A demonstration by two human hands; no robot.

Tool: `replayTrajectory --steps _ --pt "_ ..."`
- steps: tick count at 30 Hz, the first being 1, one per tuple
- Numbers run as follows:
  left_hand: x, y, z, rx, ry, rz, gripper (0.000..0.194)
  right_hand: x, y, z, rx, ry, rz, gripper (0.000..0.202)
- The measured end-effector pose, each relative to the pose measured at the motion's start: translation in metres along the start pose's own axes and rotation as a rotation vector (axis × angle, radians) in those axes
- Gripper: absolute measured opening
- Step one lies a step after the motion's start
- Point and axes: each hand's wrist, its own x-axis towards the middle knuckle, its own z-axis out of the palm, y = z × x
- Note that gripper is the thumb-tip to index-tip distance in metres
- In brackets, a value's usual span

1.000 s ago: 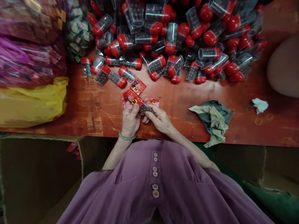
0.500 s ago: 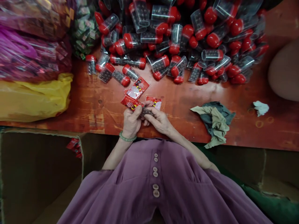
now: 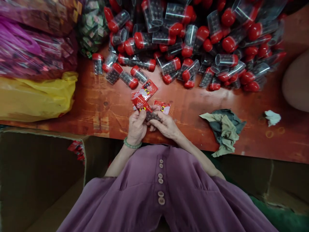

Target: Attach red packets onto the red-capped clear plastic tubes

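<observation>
My left hand (image 3: 137, 126) pinches a red printed label (image 3: 140, 103) against a small clear tube of dark beads (image 3: 152, 116). My right hand (image 3: 164, 124) grips the same tube from the right side. Both hands rest at the near edge of the red-brown table (image 3: 96, 106). Two more red labels lie on the table just beyond my fingers, one (image 3: 149, 90) further away and another (image 3: 162, 106) to the right. A large heap of clear tubes with red caps (image 3: 193, 38) fills the far side.
Pink and yellow plastic bags (image 3: 33, 96) of packets lie at the left. A crumpled green-grey cloth (image 3: 224, 127) and a white scrap (image 3: 272, 117) sit at the right. An open cardboard box (image 3: 36, 174) stands below the table's left edge, with red packets inside.
The label in my left hand has been turned and drawn in closer over the tube. The view has drifted, shifting everything on the table to the right.
</observation>
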Motion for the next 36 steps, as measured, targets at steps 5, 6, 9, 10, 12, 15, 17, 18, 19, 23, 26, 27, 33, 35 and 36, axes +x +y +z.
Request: replayTrajectory --steps 5,6,9,10,12,15,17,18,19,23,26,27,33,35,36 --pt "-0.008 -0.007 0.005 -0.053 0.018 -0.099 0.043 0.000 0.006 0.003 0.142 0.071 0.020 0.041" --pt "-0.008 -0.007 0.005 -0.057 0.013 -0.115 0.044 0.001 0.006 0.002 0.164 0.060 0.029 0.042" --pt "-0.009 -0.006 0.004 -0.045 -0.003 -0.136 0.043 0.004 0.007 0.000 0.209 0.036 0.061 0.045" --pt "-0.010 -0.006 0.003 -0.037 -0.006 -0.137 0.043 0.005 0.007 -0.001 0.222 0.037 0.072 0.047" --pt "-0.011 -0.006 0.001 -0.021 -0.008 -0.138 0.043 0.006 0.007 -0.003 0.244 0.043 0.089 0.050" --pt "-0.013 -0.008 -0.002 -0.008 -0.015 -0.133 0.044 0.008 0.008 -0.003 0.262 0.045 0.094 0.049" --pt "-0.014 -0.009 -0.004 -0.007 -0.024 -0.121 0.043 0.009 0.009 -0.002 0.263 0.048 0.097 0.048" --pt "-0.015 -0.008 -0.005 -0.009 -0.025 -0.113 0.043 0.010 0.010 0.000 0.258 0.050 0.103 0.048" --pt "-0.016 -0.007 -0.006 -0.007 -0.022 -0.104 0.042 0.010 0.010 0.002 0.250 0.052 0.112 0.049" --pt "-0.033 0.008 -0.017 0.107 0.050 -0.035 0.034 0.007 0.007 0.014 0.147 -0.048 0.137 0.050" --pt "-0.056 0.034 -0.043 0.304 0.282 0.163 0.027 -0.001 -0.003 0.011 -0.147 -0.129 0.035 0.041" --pt "-0.064 0.044 -0.057 0.366 0.414 0.274 0.025 -0.004 -0.007 0.006 -0.291 -0.104 -0.033 0.037" --pt "-0.110 0.098 -0.174 0.732 1.092 0.478 0.018 -0.013 -0.020 -0.048 -1.073 0.209 -0.335 0.036" --pt "-0.122 0.108 -0.209 0.912 1.170 0.382 0.034 -0.012 -0.018 -0.059 -1.204 0.204 -0.310 0.045" --pt "-0.127 0.112 -0.223 0.968 1.090 0.330 0.040 -0.011 -0.016 -0.062 -1.251 0.193 -0.295 0.047"
